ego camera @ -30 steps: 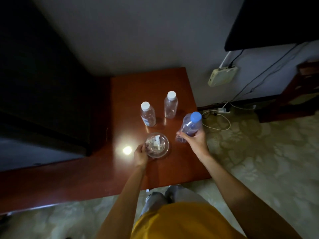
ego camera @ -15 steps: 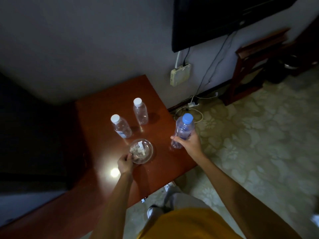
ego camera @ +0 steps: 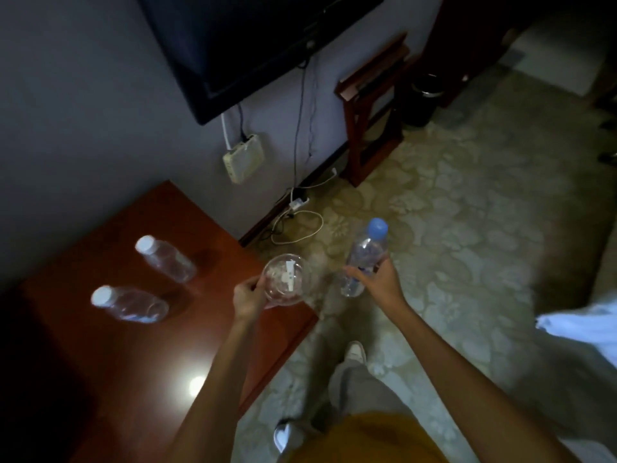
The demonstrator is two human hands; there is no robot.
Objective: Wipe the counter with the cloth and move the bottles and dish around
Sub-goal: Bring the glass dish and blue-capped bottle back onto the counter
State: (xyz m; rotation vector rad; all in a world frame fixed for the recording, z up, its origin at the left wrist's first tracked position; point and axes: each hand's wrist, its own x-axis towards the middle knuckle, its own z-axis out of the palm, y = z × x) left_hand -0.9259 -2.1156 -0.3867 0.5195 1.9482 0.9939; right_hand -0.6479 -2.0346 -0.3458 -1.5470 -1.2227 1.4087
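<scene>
My left hand (ego camera: 248, 295) grips the rim of a clear glass dish (ego camera: 285, 280) with small packets inside, held in the air at the right edge of the red-brown wooden counter (ego camera: 133, 355). My right hand (ego camera: 377, 279) holds a clear bottle with a blue cap (ego camera: 365, 255) above the carpet, off the counter. Two clear bottles with white caps stand on the counter, one farther back (ego camera: 165, 259) and one nearer (ego camera: 128, 304). No cloth is in view.
A dark TV (ego camera: 250, 45) hangs on the wall with a white box (ego camera: 243, 158) and cables beneath it. A wooden rack (ego camera: 370, 105) and a black bin (ego camera: 422, 101) stand by the wall. White fabric (ego camera: 581, 325) lies at the right. Patterned carpet (ego camera: 467, 212) covers the floor.
Both hands lifted their loads off the counter and carried them right: the dish now hangs at the counter's edge, the blue-capped bottle over the carpet. The view swung right.
</scene>
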